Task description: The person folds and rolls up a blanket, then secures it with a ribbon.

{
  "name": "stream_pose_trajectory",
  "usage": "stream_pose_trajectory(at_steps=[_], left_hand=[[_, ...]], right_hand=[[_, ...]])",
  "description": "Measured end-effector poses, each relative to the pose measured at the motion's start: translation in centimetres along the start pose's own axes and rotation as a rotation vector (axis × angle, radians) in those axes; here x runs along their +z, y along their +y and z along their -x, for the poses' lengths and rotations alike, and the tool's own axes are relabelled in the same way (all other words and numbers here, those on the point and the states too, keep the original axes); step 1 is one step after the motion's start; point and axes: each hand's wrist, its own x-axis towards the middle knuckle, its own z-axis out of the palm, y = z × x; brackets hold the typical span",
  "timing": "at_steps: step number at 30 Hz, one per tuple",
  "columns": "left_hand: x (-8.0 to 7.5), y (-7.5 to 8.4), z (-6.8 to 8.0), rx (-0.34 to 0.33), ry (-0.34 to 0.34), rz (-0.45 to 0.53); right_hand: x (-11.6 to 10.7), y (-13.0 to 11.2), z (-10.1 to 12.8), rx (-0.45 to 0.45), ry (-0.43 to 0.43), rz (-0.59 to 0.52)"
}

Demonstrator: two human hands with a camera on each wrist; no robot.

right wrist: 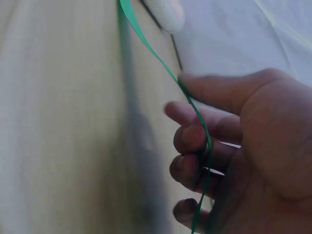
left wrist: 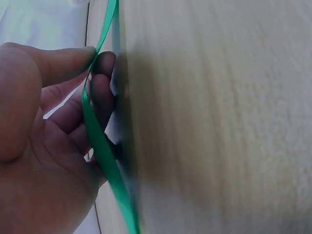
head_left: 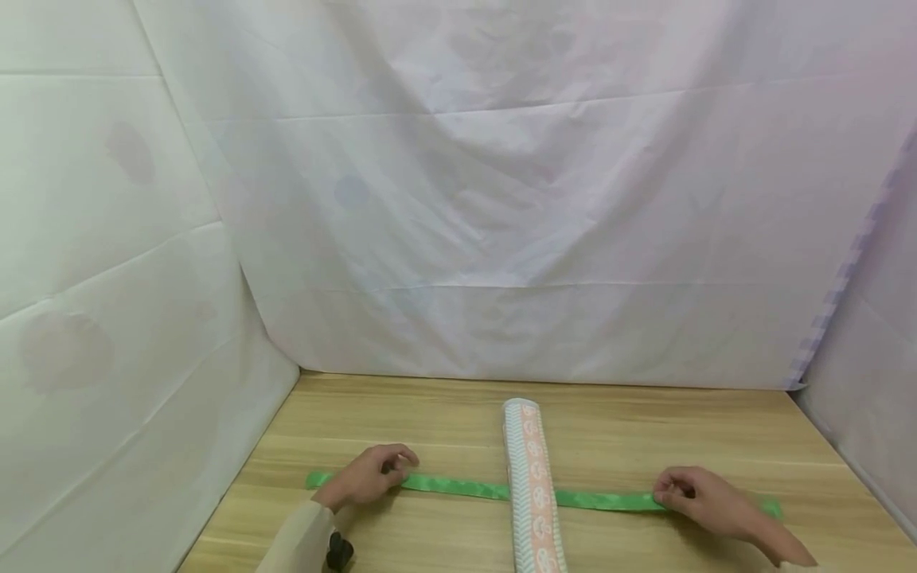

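Observation:
A long green ribbon (head_left: 458,487) runs left to right across the wooden table, its middle hidden beneath a patterned roll (head_left: 533,485). The roll lies lengthwise over it, in pale bands of zigzags and peach with white figures. My left hand (head_left: 368,475) pinches the ribbon left of the roll; in the left wrist view the thumb meets the index finger on the ribbon (left wrist: 105,156), which twists past the palm. On the other side my right hand (head_left: 705,497) pinches the ribbon between thumb and fingers. In the right wrist view the ribbon (right wrist: 146,41) slants edge-on along the curled fingers.
White sheeting (head_left: 501,199) hangs behind the table (head_left: 401,406) and along both sides. A small black object (head_left: 339,551) shows beside the left sleeve (head_left: 301,537). The ribbon's two ends stick out beyond my hands.

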Motion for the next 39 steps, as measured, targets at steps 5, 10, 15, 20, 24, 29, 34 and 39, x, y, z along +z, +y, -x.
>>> stream_pose_trajectory(at_steps=[5, 10, 15, 20, 24, 29, 34, 39], left_hand=[[-0.1, -0.6, -0.2, -0.047, -0.017, 0.058], [-0.3, -1.0, -0.4, -0.061, -0.028, 0.086], [-0.3, -1.1, -0.3, -0.05, -0.034, 0.104], [-0.3, -1.1, -0.3, -0.048, -0.03, 0.11], [-0.3, -1.1, -0.4, -0.054, -0.027, 0.117], [-0.4, -1.1, -0.3, -0.053, -0.021, 0.121], [-0.4, -1.0, -0.3, -0.052, -0.019, 0.125], [-0.3, -1.0, -0.3, -0.059, -0.019, 0.136]], right_hand=[[-1.6, -0.1, 0.3, -0.082, -0.035, -0.002], [-3.2, -0.7, 0.4, -0.087, -0.102, -0.186], [-4.4, -2.7, -0.1, -0.111, -0.107, -0.296], [-4.9, -5.2, -0.7, -0.206, -0.034, -0.237], [-4.9, -7.2, -1.1, -0.232, 0.021, -0.207], [-4.5, -9.7, -1.9, -0.256, 0.061, -0.158], [-3.6, -12.2, -3.1, -0.328, 0.066, -0.125], [-2.5, -14.4, -4.6, -0.355, 0.032, -0.102]])
